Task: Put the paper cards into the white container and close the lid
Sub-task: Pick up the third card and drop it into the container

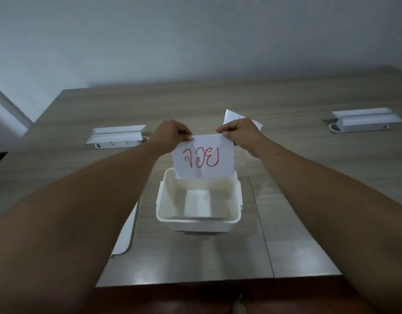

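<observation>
A white paper card [203, 158] with red handwriting hangs upright over the far side of the open white container [235, 200], its lower edge dipping inside the rim. My left hand [172, 134] pinches the card's top left corner and my right hand [241, 134] pinches the top right corner. Another white card [197, 203] lies flat on the container's floor. More paper cards [231, 115] lie on the table behind my right hand, partly hidden. The white lid [125, 236] lies on the table left of the container, mostly covered by my left forearm.
Two white pop-up socket boxes stand open on the wooden table [297, 211], one at the left [116, 135] and one at the far right [365, 120]. The table's near edge runs just below the container. A pale wall rises behind.
</observation>
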Tool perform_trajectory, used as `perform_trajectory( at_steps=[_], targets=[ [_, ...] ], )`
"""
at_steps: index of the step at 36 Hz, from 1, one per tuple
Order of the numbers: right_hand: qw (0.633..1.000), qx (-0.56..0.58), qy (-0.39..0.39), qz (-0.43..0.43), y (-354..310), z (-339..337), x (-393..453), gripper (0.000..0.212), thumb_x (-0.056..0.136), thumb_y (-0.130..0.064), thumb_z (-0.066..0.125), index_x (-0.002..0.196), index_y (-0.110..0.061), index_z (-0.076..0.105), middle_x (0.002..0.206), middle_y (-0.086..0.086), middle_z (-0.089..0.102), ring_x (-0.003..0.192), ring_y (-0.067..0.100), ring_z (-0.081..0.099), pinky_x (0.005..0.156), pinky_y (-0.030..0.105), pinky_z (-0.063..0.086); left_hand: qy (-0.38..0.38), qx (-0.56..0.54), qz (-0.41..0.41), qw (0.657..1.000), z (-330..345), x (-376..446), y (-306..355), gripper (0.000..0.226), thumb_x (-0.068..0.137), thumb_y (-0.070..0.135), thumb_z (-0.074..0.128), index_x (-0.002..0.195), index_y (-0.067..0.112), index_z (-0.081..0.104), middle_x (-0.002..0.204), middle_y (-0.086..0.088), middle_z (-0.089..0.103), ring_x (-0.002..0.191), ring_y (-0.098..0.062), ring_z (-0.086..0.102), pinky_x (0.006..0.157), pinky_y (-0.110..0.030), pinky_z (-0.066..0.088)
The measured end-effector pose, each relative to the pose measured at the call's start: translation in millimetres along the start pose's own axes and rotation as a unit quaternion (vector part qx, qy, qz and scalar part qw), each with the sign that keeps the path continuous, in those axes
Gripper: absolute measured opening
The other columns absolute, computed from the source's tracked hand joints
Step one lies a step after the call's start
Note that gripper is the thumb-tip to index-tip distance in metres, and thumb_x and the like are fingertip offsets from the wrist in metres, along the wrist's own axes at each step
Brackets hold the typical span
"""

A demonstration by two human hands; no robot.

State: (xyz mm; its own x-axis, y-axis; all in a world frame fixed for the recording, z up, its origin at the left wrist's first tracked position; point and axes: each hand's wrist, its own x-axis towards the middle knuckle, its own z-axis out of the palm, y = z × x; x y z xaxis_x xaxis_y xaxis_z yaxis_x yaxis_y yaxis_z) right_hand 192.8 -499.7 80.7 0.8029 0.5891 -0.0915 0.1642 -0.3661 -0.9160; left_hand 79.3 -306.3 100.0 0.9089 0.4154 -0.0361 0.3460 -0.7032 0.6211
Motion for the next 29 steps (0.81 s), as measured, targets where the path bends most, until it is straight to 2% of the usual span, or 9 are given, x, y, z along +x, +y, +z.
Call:
perform_trajectory(
  at_steps=[5,9,16,20,23,26,29],
  targets=[
    [1.000,-0.002,-0.005,0.026,11.8,9.3,-31.6,0.025,0.086,0.001,0.059,0.105,-0.007,0.074,0.101,0.004,0.068,0.100,0.018,0.063,0.096,0.039,0.054,-0.024,-0.014,0.002,1.000,11.1,-27.0,-14.2,0.024,0.078,0.013,0.076,0.099,0.002,0.076,0.098,-0.014,0.075,0.087,-0.021,0.068,0.083,-0.029,0.051],
    [0.998,-0.023,-0.043,0.046,17.4,28.6,-47.9,0.025,0.084,0.003,0.061,0.105,-0.004,0.073,0.096,0.004,0.070,0.097,0.018,0.065,0.094,0.039,0.055,-0.033,-0.011,-0.003,0.999,20.0,-53.7,-39.6,0.022,0.079,0.018,0.076,0.097,0.006,0.078,0.098,-0.011,0.077,0.093,-0.023,0.070,0.079,-0.025,0.048],
    [0.991,-0.083,-0.078,0.075,44.2,66.1,-74.4,0.022,0.083,0.003,0.063,0.100,-0.005,0.075,0.093,0.005,0.071,0.092,0.017,0.065,0.093,0.038,0.055,-0.074,0.011,-0.020,0.997,40.3,-88.1,-77.1,0.021,0.081,0.020,0.074,0.099,0.010,0.078,0.103,-0.008,0.077,0.100,-0.021,0.068,0.086,-0.025,0.048],
    [0.985,-0.120,-0.095,0.083,56.2,80.0,-91.1,0.021,0.083,0.002,0.065,0.101,-0.003,0.074,0.091,0.002,0.069,0.087,0.013,0.063,0.091,0.031,0.053,-0.105,0.030,-0.012,0.994,51.7,-104.1,-87.5,0.022,0.080,0.020,0.074,0.099,0.011,0.078,0.105,-0.004,0.077,0.104,-0.019,0.066,0.091,-0.024,0.045],
    [0.975,-0.170,-0.120,0.075,62.6,87.5,-103.9,0.019,0.083,-0.002,0.067,0.100,-0.003,0.075,0.090,0.002,0.070,0.075,0.003,0.060,0.080,0.025,0.048,-0.136,0.046,-0.010,0.990,60.7,-112.5,-93.7,0.022,0.079,0.019,0.076,0.099,0.011,0.078,0.104,-0.005,0.077,0.104,-0.019,0.066,0.087,-0.020,0.042],
    [0.961,-0.226,-0.143,0.068,66.3,91.4,-113.8,0.017,0.083,-0.007,0.068,0.097,-0.005,0.076,0.097,0.004,0.074,0.082,0.007,0.061,0.072,0.017,0.044,-0.184,0.066,-0.005,0.981,68.5,-119.6,-98.3,0.020,0.080,0.015,0.074,0.099,0.010,0.078,0.104,-0.005,0.077,0.103,-0.019,0.067,0.086,-0.022,0.045],
    [0.960,-0.237,-0.134,0.068,67.7,95.3,-120.2,0.017,0.083,-0.015,0.068,0.095,-0.008,0.077,0.101,0.000,0.075,0.082,0.006,0.062,0.069,0.015,0.043,-0.208,0.085,0.003,0.974,74.2,-122.6,-99.9,0.019,0.083,0.016,0.068,0.097,0.010,0.079,0.104,-0.004,0.077,0.103,-0.020,0.067,0.091,-0.029,0.051]
  ],
)
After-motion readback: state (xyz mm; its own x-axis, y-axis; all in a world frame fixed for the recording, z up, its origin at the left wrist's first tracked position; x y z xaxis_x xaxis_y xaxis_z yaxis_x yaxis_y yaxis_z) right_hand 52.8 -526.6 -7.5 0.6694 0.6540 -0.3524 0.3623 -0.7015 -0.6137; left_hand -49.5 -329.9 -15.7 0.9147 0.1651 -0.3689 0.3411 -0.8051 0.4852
